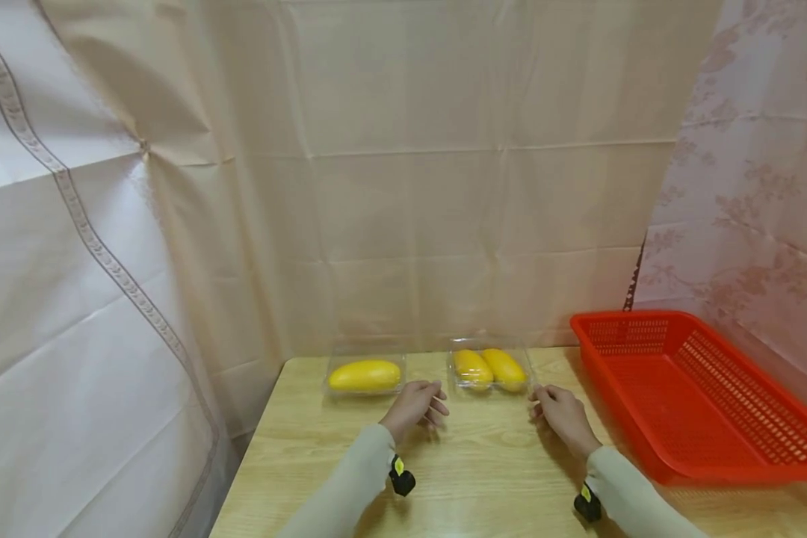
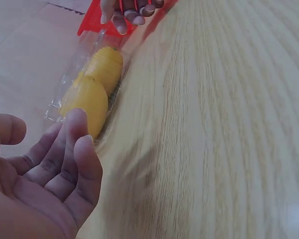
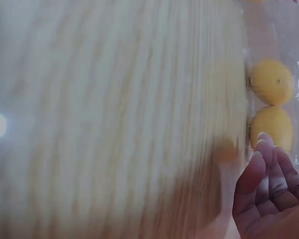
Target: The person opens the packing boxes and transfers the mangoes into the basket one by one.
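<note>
Two yellow mangoes [image 1: 504, 369] lie side by side in a clear plastic box [image 1: 457, 345] at the back of the table. To its left, another clear box [image 1: 390, 351] holds a single mango [image 1: 365, 376]. My left hand [image 1: 415, 407] hovers between the two boxes, palm turned inward, fingers loosely bent around nothing. Close to the front right corner of the two-mango box is my right hand [image 1: 563, 415], its fingers slightly bent. In the right wrist view, the right fingertips [image 3: 261, 144] overlap one mango; whether they touch the box, I cannot tell.
A red plastic basket [image 1: 679, 403] with slotted sides stands at the right of the wooden table [image 1: 471, 471]. Behind the boxes hangs a beige cloth [image 1: 403, 209], with more cloth at the left and right sides.
</note>
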`<state>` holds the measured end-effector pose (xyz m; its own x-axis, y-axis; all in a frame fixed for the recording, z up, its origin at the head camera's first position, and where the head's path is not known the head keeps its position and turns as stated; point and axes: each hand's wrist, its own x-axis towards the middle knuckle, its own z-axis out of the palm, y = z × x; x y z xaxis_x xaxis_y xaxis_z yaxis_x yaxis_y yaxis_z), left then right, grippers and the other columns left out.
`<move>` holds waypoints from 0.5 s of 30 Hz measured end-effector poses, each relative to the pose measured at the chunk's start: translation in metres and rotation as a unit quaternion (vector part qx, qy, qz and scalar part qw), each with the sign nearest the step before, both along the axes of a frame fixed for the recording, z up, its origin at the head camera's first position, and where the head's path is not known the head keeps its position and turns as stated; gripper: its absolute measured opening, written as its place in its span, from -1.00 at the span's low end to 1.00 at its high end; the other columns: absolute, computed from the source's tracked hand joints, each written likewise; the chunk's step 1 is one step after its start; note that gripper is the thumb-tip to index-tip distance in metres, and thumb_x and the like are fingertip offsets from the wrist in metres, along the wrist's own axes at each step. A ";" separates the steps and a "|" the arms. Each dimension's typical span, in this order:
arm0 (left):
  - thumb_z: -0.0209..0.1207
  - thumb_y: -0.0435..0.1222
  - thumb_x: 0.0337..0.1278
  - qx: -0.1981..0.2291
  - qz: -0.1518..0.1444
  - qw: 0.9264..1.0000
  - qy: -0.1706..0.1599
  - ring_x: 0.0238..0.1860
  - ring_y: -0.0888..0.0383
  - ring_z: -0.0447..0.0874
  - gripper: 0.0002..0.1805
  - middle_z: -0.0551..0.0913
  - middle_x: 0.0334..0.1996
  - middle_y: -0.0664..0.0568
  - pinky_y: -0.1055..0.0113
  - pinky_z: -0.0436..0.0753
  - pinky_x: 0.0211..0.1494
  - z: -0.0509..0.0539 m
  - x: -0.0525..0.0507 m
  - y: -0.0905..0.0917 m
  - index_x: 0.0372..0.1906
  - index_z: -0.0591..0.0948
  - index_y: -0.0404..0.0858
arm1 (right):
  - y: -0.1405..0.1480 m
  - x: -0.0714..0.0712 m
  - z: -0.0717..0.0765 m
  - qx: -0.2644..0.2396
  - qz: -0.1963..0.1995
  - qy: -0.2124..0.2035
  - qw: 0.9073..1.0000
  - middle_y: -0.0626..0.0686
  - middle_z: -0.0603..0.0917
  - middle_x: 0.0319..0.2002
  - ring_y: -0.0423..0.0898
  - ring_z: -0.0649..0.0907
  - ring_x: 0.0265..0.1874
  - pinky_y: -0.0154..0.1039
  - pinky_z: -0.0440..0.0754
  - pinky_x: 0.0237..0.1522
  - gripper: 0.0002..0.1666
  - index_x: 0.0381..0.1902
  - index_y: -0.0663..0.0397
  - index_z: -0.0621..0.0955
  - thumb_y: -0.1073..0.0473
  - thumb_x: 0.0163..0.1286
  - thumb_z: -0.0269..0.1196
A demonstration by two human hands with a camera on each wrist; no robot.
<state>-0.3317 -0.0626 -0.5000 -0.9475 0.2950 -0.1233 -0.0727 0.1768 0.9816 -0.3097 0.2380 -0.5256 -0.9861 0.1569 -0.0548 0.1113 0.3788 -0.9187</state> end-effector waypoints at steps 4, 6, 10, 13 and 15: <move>-0.05 -0.06 0.64 0.020 0.010 1.000 -0.015 -0.59 0.16 0.65 -0.48 0.75 -0.37 -0.19 0.39 0.60 -0.56 -0.001 -0.003 0.007 -0.04 0.60 -0.50 | 0.002 -0.004 -0.003 -0.021 0.000 -0.010 1.000 0.09 0.70 -0.44 -0.10 0.63 -0.56 -0.24 0.61 -0.56 -0.45 -0.02 0.36 0.61 -0.07 0.69 -0.04; -0.07 -0.06 0.65 0.026 0.015 0.999 -0.021 -0.61 0.19 0.63 -0.48 0.75 -0.36 -0.20 0.40 0.57 -0.57 -0.002 -0.004 0.010 -0.03 0.60 -0.51 | 0.002 -0.006 -0.003 -0.029 -0.003 -0.018 0.999 0.08 0.70 -0.44 -0.10 0.63 -0.57 -0.23 0.60 -0.57 -0.42 -0.01 0.34 0.60 -0.11 0.69 -0.05; -0.08 -0.03 0.66 0.033 0.027 0.999 -0.016 -0.63 0.22 0.60 -0.46 0.74 -0.35 -0.22 0.41 0.54 -0.59 -0.003 -0.006 0.016 -0.04 0.59 -0.49 | 0.005 -0.009 -0.001 -0.060 -0.002 -0.030 0.998 0.08 0.70 -0.41 -0.11 0.62 -0.56 -0.24 0.58 -0.56 -0.37 0.06 0.33 0.56 -0.18 0.69 -0.09; -0.07 -0.02 0.65 0.041 0.037 0.998 -0.012 -0.64 0.21 0.59 -0.45 0.73 -0.37 -0.22 0.42 0.53 -0.60 -0.006 -0.011 0.020 -0.05 0.58 -0.50 | 0.008 -0.012 0.002 -0.091 0.006 -0.038 0.995 0.09 0.68 -0.39 -0.12 0.59 -0.55 -0.26 0.58 -0.54 -0.35 0.13 0.35 0.51 -0.18 0.70 -0.12; -0.06 -0.02 0.64 0.045 0.045 0.998 -0.012 -0.64 0.21 0.59 -0.45 0.73 -0.40 -0.19 0.43 0.53 -0.61 -0.006 -0.013 0.022 -0.05 0.57 -0.51 | 0.009 -0.014 0.003 -0.104 0.011 -0.040 0.994 0.08 0.68 -0.38 -0.13 0.58 -0.56 -0.27 0.58 -0.54 -0.34 0.16 0.37 0.48 -0.18 0.71 -0.13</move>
